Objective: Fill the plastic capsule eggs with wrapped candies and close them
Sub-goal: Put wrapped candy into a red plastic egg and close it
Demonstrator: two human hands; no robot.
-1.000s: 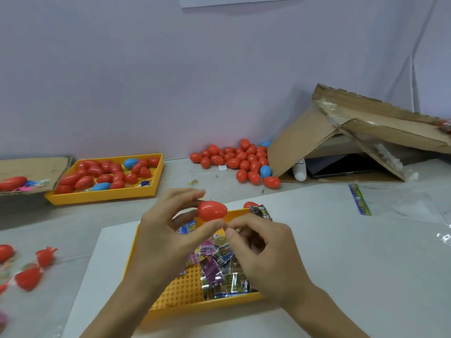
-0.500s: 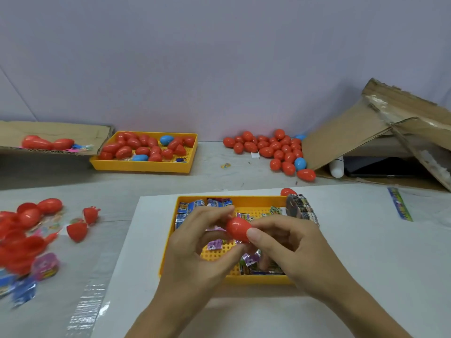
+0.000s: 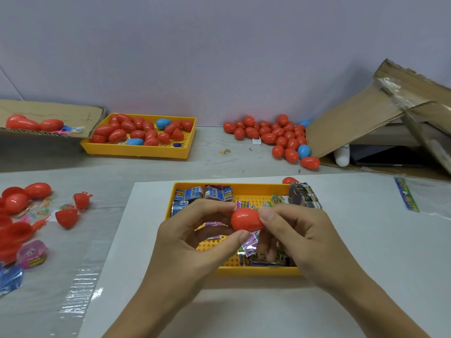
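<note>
I've got a red egg [image 3: 246,219] pinched between both hands, held over the near yellow tray [image 3: 258,271]. Left hand [image 3: 188,242] grips it with thumb below and fingers on top; right hand [image 3: 297,235] pinches its right end, fingers curled. Egg looks closed, seam not readable. Wrapped candies [image 3: 205,193] sit loose in the tray under my hands. White sheet [image 3: 366,240] under the tray, on the worktop [image 3: 73,252]. Far tray [image 3: 136,148] holds red and blue eggs; loose egg pile [image 3: 275,135] near the wall, beside a cardboard box [image 3: 361,123]. Open egg halves [image 3: 67,217] to my left.
</note>
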